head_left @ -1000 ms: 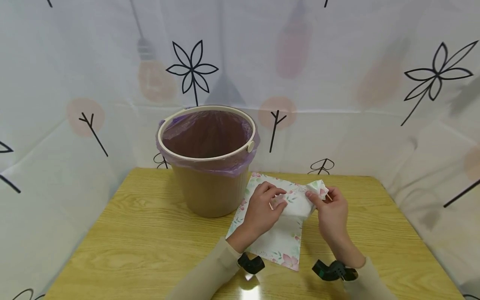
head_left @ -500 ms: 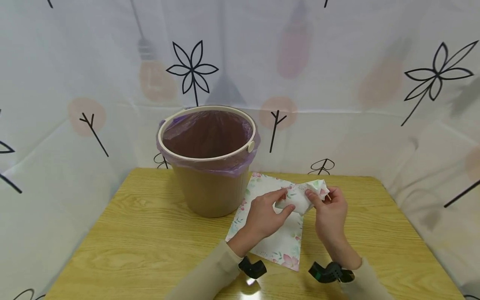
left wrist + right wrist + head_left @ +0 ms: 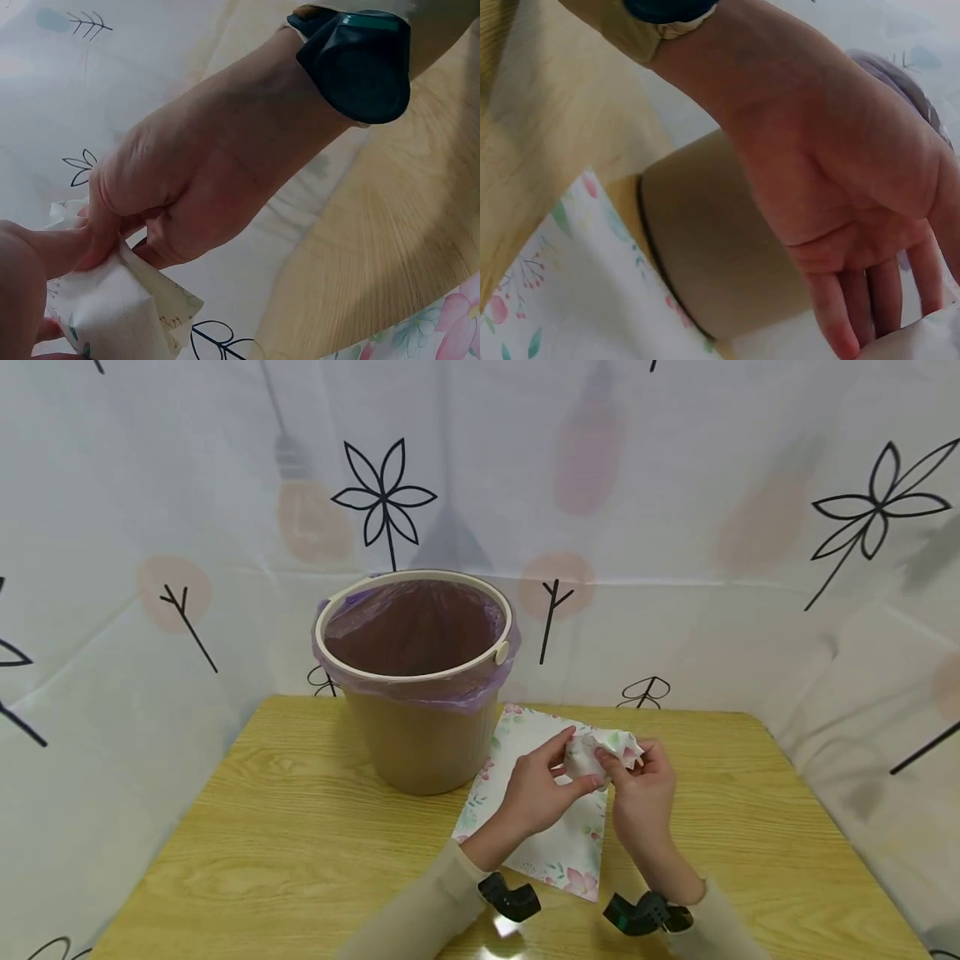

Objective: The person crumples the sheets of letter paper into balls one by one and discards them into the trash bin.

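Observation:
A bundle of folded, crumpled floral paper (image 3: pixel 583 758) is between my two hands, above a flat sheet of the same white flowered paper (image 3: pixel 558 843). My right hand (image 3: pixel 647 793) pinches the bundle's right end, thumb on top; in the left wrist view its fingers (image 3: pixel 172 202) press into a fold. My left hand (image 3: pixel 534 792) holds the other end between thumb and fingers. The right wrist view has the left palm (image 3: pixel 847 187) with fingers reaching down to the paper's edge. What the bundle contains, if anything, is hidden.
A beige bucket (image 3: pixel 423 747) lined with a purple plastic bag (image 3: pixel 472 695) stands at the back, left of the sheet. Both rest on a wooden table (image 3: pixel 300 860). Patterned white cloth (image 3: pixel 675 527) hangs behind and at the sides.
The bundle has been folded smaller and drawn left. My right hand has moved left with it, and the left fingers have closed in around its left end. The bucket stays put.

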The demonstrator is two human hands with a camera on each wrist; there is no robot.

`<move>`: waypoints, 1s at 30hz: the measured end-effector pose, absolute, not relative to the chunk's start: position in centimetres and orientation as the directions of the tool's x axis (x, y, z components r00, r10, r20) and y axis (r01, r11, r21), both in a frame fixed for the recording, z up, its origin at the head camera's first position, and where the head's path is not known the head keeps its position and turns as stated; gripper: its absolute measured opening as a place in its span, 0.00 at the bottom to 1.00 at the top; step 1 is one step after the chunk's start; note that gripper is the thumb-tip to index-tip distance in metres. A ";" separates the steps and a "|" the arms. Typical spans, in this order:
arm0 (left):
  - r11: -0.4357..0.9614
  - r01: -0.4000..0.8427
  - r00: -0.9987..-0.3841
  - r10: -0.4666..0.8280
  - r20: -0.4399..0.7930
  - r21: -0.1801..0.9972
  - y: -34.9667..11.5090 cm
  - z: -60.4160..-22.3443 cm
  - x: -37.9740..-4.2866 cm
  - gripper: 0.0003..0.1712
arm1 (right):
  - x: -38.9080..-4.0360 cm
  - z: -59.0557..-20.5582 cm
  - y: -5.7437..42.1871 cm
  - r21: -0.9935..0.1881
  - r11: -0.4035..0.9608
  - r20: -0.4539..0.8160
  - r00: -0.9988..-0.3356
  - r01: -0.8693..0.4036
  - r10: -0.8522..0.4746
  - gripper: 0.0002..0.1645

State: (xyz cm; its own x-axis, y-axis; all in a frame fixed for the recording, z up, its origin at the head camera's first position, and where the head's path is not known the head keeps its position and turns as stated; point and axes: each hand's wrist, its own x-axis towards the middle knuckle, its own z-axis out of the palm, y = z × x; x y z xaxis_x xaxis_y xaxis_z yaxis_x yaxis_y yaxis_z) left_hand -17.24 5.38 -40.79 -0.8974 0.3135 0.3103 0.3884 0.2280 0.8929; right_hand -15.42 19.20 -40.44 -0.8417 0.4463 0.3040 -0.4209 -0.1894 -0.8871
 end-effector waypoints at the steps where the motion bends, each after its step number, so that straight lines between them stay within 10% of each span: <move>1: 0.224 0.390 -0.896 0.314 0.312 0.893 5.3 -40.7 -17.3 0.41 | -15.4 -40.5 19.0 -0.878 -0.206 0.312 -0.843 -0.432 0.438 0.13; 30: -0.051 0.366 -0.890 0.274 0.365 0.929 4.0 -40.1 -18.6 0.14 | -14.5 -40.9 20.1 -0.752 0.006 0.655 -0.747 -0.659 0.118 0.09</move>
